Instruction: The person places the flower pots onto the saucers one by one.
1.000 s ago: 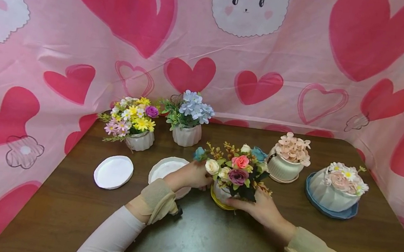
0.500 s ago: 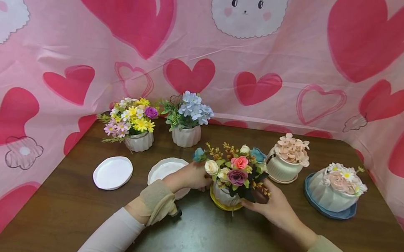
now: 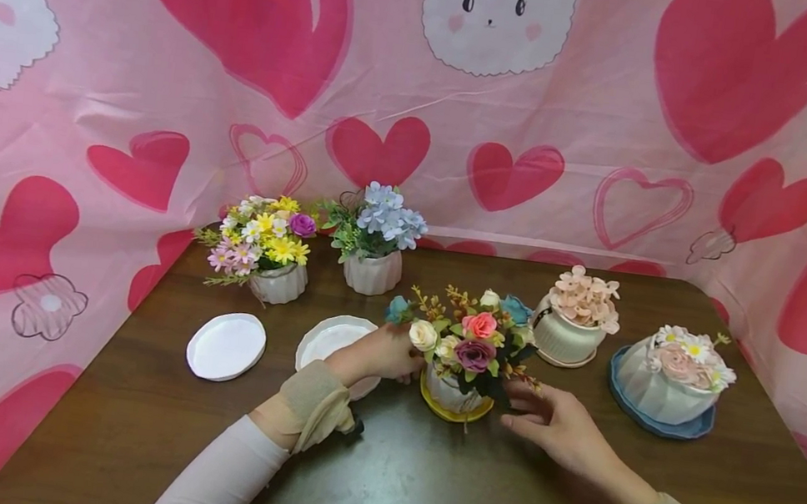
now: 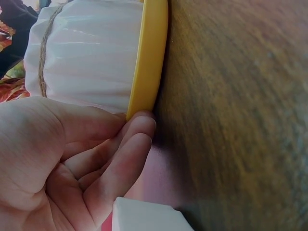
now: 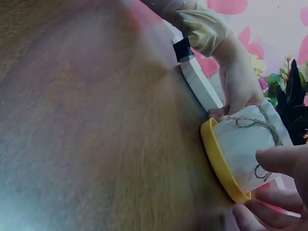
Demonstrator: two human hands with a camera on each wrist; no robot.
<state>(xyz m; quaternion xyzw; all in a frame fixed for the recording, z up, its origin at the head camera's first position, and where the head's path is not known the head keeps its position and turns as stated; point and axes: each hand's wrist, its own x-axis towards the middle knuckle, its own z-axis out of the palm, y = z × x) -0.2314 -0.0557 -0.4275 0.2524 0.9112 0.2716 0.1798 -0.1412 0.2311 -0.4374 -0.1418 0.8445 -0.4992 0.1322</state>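
Observation:
A white ribbed flower pot point(image 3: 450, 392) with mixed artificial roses point(image 3: 476, 353) stands upright on a yellow saucer point(image 3: 455, 415). Thumb and fingers of my left hand point(image 3: 385, 354) pinch the saucer's left edge; the left wrist view shows the yellow rim point(image 4: 150, 53) between them. Twine point(image 4: 44, 48) is tied around the pot. My right hand point(image 3: 567, 425) is just right of the pot, holding nothing, its fingers spread and slightly bent. In the right wrist view its fingers point(image 5: 274, 211) overlap the pot and lie close to the saucer's rim.
Two white saucers, one at left point(image 3: 226, 345) and one partly behind my left arm point(image 3: 332, 337). Behind them stand a yellow-pink flower pot point(image 3: 279, 281) and a blue flower pot point(image 3: 372, 272). At right are a peach flower pot point(image 3: 568, 339) and one on a blue saucer point(image 3: 661, 431).
My right hand has let go of the flower pot and moved off to the right. The left hand stays at the yellow saucer's edge, and the pot has hardly moved.

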